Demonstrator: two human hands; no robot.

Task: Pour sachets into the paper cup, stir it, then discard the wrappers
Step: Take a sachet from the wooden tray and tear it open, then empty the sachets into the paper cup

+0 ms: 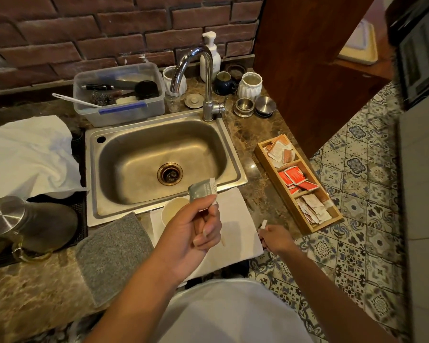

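My left hand (197,229) pinches a grey-green sachet (203,190) between thumb and fingers, held up just above and to the right of the paper cup (172,210). The cup stands on a white cloth (235,219) at the counter's front edge, partly hidden behind that hand. A wooden stir stick (223,240) lies on the cloth under my left hand. My right hand (275,237) is lower, off the counter's right edge, and pinches a small white torn strip (263,223).
A steel sink (159,154) with a faucet (203,78) lies behind the cup. A wooden tray (299,183) of sachets sits to the right. Grey mat (114,253), steel kettle (22,221) and white towel (27,154) lie left. Jars stand behind.
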